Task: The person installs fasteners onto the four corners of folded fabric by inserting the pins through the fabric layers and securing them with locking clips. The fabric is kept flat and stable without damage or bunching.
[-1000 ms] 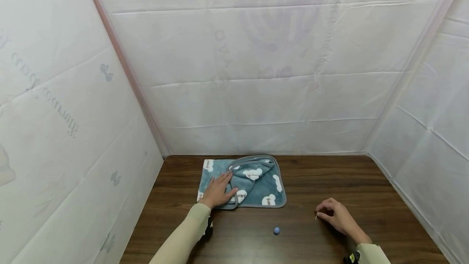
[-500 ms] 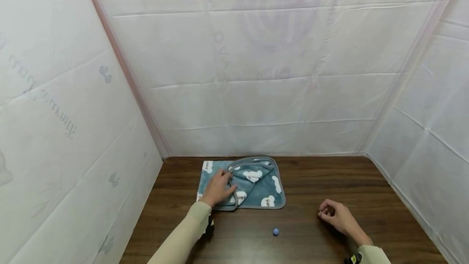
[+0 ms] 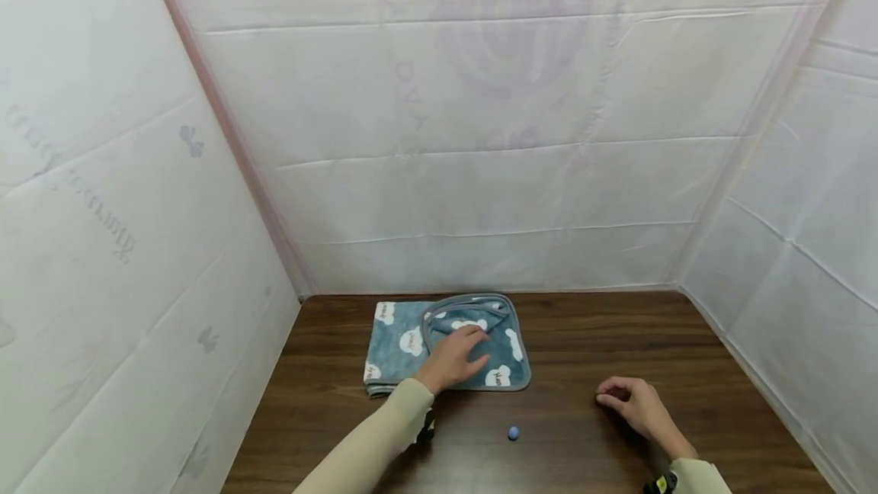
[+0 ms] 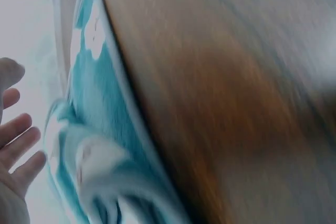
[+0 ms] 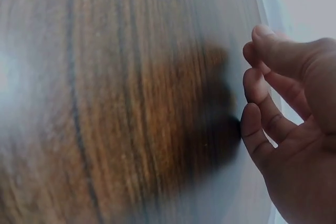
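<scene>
A folded blue-grey blanket (image 3: 398, 357) with white cloud patches and a grey edge lies at the back of the table. My left hand (image 3: 453, 360) is over its right half, fingers spread; whether it touches the cloth is unclear. In the left wrist view, the fingers (image 4: 21, 140) are apart, holding nothing, and the blanket (image 4: 100, 87) is blurred. My right hand (image 3: 634, 406) is low over the table at the right, thumb tip against the index finger. In the right wrist view the other fingers (image 5: 257, 135) are loosely bent; anything between thumb and index finger is hidden.
A small blue-violet ball (image 3: 513, 433) lies on the dark wood table (image 3: 562, 341), between the hands and nearer the front. White printed sheeting (image 3: 439, 197) hangs behind the table and along both sides.
My left hand has lifted from the blanket's left part and moved right across it. The right hand has hardly moved; a pale speck at its fingertips earlier is out of sight now.
</scene>
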### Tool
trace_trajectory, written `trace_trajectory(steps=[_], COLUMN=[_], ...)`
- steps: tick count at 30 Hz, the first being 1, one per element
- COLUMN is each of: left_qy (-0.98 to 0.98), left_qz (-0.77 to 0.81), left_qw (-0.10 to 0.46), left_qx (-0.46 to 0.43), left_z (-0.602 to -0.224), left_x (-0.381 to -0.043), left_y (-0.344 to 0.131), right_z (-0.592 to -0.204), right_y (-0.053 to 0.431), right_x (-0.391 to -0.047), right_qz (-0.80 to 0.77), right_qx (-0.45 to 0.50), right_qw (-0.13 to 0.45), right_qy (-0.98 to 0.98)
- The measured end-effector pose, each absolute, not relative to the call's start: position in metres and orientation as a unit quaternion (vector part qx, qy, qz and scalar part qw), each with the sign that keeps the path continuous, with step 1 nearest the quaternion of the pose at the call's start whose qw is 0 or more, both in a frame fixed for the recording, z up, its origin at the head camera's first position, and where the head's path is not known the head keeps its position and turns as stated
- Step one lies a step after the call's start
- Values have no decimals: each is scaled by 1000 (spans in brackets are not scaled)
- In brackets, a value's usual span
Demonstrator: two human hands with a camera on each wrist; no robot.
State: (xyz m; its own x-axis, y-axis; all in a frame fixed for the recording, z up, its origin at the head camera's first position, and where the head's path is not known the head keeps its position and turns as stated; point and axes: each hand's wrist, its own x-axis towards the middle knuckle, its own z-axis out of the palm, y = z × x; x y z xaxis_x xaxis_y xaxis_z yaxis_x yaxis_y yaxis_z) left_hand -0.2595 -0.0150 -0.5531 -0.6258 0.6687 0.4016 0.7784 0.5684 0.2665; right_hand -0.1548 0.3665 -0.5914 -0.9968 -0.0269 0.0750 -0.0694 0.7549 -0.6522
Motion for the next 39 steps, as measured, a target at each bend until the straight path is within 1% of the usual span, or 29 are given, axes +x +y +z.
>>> trace_trajectory(steps=[6, 8, 11, 20, 28, 35, 39], left_qy=[-900, -903, -903, -907, -916, -909, -907], left_qz=[-194, -186, -177, -118, -96, -86, -53], left_qw=[-2, -27, -39, -38, -34, 13, 40], left_qx=[-391, -385, -389, -402, -389, -407, -415], left_z=[-562, -567, -571, -579, -583, -585, -584], left_x=[-251, -249, -247, -243, -239, -239, -239], left_y=[4, 8, 12, 21, 24, 24, 26], right_z=[-590, -590, -589, -589, -589, -590, -589], right_y=[368, 368, 368, 370, 368, 365, 363], right_x=[-153, -153, -152, -151, -153, -154, -155], right_qz=[336, 338, 340, 340, 344, 343, 335], right_qx=[-4, -9, -12, -24, -27, -30, -17], right_qw=[11, 5, 0, 0, -1, 1, 24], right_qy=[-942, -941, -940, -940, -939, -939, -942])
